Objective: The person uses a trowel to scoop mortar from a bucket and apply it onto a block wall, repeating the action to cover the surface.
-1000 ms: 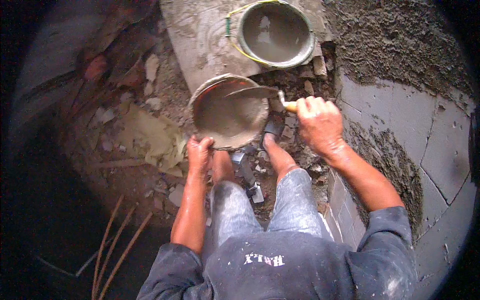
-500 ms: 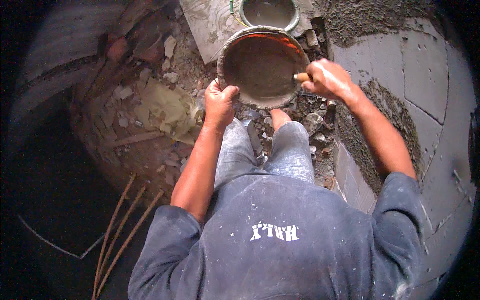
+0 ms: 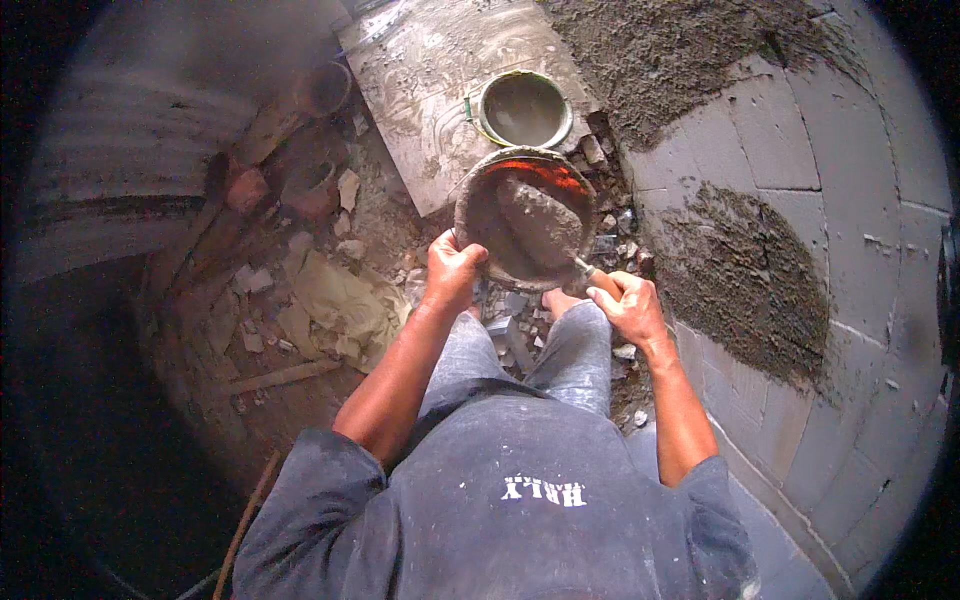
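My left hand (image 3: 455,268) grips the near-left rim of a round mortar pan (image 3: 556,176), whose orange inside shows at the far edge. Grey mortar coats the rest of the pan. In my right hand (image 3: 632,308) is the wooden handle of a trowel (image 3: 604,284), with my fingers closed round it. Its blade is over the pan and carries a thick heap of wet mortar (image 3: 540,218), which hides most of the metal. The pan is held in front of my knees.
Just beyond the pan, a bucket (image 3: 568,118) of grey liquid stands by a mortar-smeared board (image 3: 415,95). A grey block wall (image 3: 850,210) with rough mortar patches (image 3: 745,285) rises at the right. Rubble (image 3: 350,250), a crumpled yellowish sack (image 3: 345,300) and a rod (image 3: 245,525) lie left.
The trowel blade, sunk out of sight before, now shows loaded with mortar. My right hand has come nearer my body. The view has shifted, showing more of the board and wall.
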Demonstrator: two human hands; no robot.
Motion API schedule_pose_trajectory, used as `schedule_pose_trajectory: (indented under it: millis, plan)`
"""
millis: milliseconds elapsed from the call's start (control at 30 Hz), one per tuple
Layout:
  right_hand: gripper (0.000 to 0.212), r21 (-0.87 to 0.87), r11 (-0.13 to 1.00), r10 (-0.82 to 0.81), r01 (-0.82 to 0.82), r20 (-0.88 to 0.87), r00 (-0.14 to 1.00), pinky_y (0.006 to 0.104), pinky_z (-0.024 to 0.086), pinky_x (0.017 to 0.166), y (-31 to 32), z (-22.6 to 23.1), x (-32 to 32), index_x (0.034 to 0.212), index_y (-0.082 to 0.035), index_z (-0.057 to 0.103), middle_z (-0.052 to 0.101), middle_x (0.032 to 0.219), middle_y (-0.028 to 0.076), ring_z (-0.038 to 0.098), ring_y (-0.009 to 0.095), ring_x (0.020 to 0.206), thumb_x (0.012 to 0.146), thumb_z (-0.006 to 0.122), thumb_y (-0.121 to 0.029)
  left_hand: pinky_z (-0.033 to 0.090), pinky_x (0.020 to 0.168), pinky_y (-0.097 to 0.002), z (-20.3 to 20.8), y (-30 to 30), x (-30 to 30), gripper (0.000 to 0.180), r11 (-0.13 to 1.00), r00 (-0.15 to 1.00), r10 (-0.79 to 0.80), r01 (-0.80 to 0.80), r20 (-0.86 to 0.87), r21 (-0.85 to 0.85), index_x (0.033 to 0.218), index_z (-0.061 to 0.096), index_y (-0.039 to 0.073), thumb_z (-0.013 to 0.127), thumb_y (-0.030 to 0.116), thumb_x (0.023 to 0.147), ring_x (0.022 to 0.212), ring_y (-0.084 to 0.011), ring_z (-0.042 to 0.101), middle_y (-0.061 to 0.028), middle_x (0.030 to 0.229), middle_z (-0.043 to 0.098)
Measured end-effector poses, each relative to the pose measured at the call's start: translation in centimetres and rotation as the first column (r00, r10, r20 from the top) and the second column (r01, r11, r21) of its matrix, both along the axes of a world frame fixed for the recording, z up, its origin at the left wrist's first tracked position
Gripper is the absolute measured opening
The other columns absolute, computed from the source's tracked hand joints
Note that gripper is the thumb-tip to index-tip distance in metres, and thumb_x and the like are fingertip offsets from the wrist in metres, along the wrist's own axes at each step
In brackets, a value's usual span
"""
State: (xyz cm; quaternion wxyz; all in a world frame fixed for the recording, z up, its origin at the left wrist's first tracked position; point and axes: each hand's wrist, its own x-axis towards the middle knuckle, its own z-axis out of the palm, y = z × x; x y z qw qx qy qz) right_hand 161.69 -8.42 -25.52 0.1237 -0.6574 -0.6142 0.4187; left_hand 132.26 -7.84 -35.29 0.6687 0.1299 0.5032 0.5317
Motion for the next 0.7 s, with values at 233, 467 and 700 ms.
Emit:
schedule_pose_trajectory:
  millis: [233,467,700]
  plan:
    - [0.034,-0.013,0.999,0.034,-0.033,0.108,0.994,0.0423,0.050,0.063,-2.0,2.9,-3.7,0.088,-0.004,0.072,0.068,0.074,0.018,0.067,0.032,0.066,0.083,0.076,-0.037,0.046,0.055,-0.0249,3.8,-1.3,-3.5,0.021,1.000,0.994,0.013,-0.013,-0.109,0.000,0.100,0.063,0.003,0.062,0.000,0.078,0.065,-0.0099,0.058,-0.0010,0.082,0.064]
    - [0.042,0.017,0.973,0.223,-0.228,0.165,0.961,0.0467,0.053,0.075,-0.6,6.8,-6.5,0.091,-0.006,0.071,0.072,0.086,0.018,0.070,0.038,0.086,0.084,0.071,-0.048,0.047,0.058,-0.0301,4.4,-4.8,-6.6,0.042,0.995,0.981,0.062,-0.075,-0.186,-0.063,0.118,0.054,-0.005,0.067,-0.001,0.078,0.065,-0.0115,0.054,-0.0011,0.081,0.058]
    - [0.038,0.114,0.887,0.457,-0.447,-0.092,0.885,0.0442,0.051,0.069,-0.2,12.1,-5.1,0.094,-0.003,0.066,0.067,0.080,0.020,0.067,0.036,0.076,0.080,0.075,-0.038,0.053,0.065,-0.0348,6.1,-9.8,-7.4,0.063,0.925,0.911,0.343,-0.370,-0.229,-0.083,0.137,0.043,0.000,0.066,-0.006,0.079,0.077,-0.0169,0.061,-0.0036,0.085,0.060]
